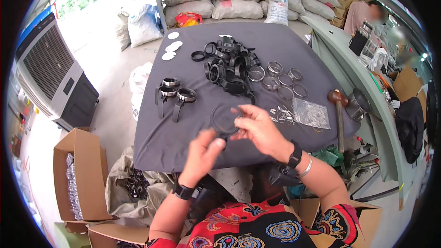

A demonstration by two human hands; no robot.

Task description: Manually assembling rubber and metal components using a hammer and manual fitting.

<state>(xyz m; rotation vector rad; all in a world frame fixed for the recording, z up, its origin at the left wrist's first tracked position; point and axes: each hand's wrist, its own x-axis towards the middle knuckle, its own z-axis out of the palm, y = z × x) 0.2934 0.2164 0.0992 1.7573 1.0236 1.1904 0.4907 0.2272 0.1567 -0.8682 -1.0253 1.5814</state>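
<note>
Between both hands, just above the near half of the table, is a black plastic ring with a handle (214, 118). My right hand (262, 131) pinches its right side between thumb and fingers. Slightly blurred, my left hand (202, 152) closes around the short handle at the ring's lower edge. Beyond them lies a heap of similar black handled rings (234, 66). Several loose metal rings (285, 79) sit to its right. On the left stand three black handled rings with metal bands (186, 94). Small metal pins (282, 115) are scattered right of my right hand.
A clear bag of pins (311, 113), a mallet (340, 124) and a dark metal bowl-shaped piece (357, 105) lie at the table's right. White discs (173, 46) rest far left. Cardboard boxes (85, 170) and a sack (128, 188) stand below left; an air cooler (55, 73) stands beyond.
</note>
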